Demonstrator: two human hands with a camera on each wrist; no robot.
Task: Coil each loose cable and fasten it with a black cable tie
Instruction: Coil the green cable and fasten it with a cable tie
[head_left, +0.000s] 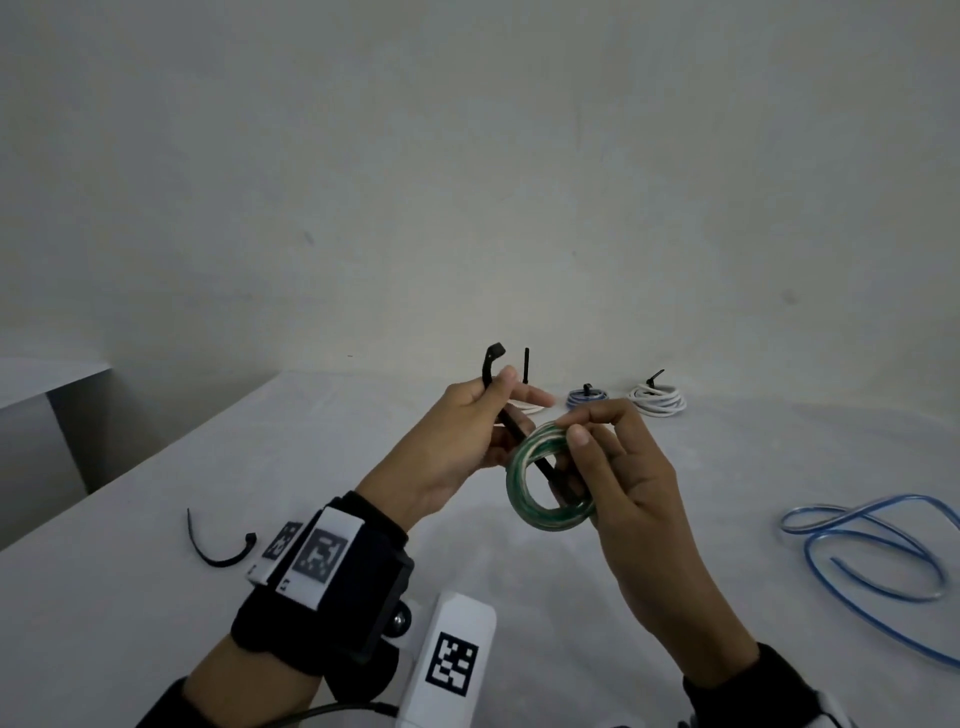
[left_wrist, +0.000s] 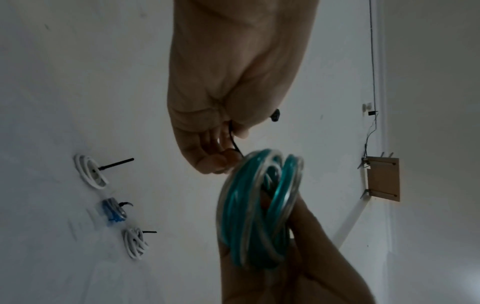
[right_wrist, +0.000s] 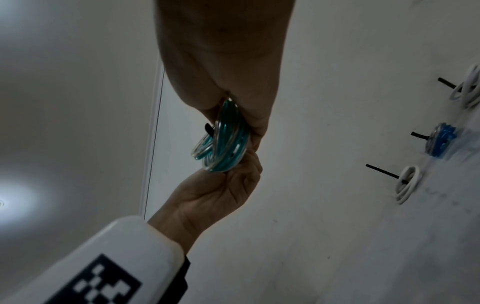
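Observation:
My right hand (head_left: 597, 447) grips a coiled green cable (head_left: 540, 517) above the white table (head_left: 291, 467), thumb and fingers around its right side. My left hand (head_left: 493, 410) pinches a black cable tie (head_left: 496, 364) whose strap runs down through the coil's hole. In the left wrist view the tie (left_wrist: 235, 142) leaves the left hand's fingers (left_wrist: 223, 158) toward the green coil (left_wrist: 257, 207). The right wrist view shows the green coil (right_wrist: 223, 142) between both hands, with the tie end (right_wrist: 208, 128) sticking out.
A loose blue cable (head_left: 872, 545) sprawls on the table at the right. A spare black tie (head_left: 221, 548) lies at the left. Three tied coils sit at the back: white (head_left: 658, 401), blue (head_left: 587, 397) and another white (head_left: 527, 408) partly behind my left hand.

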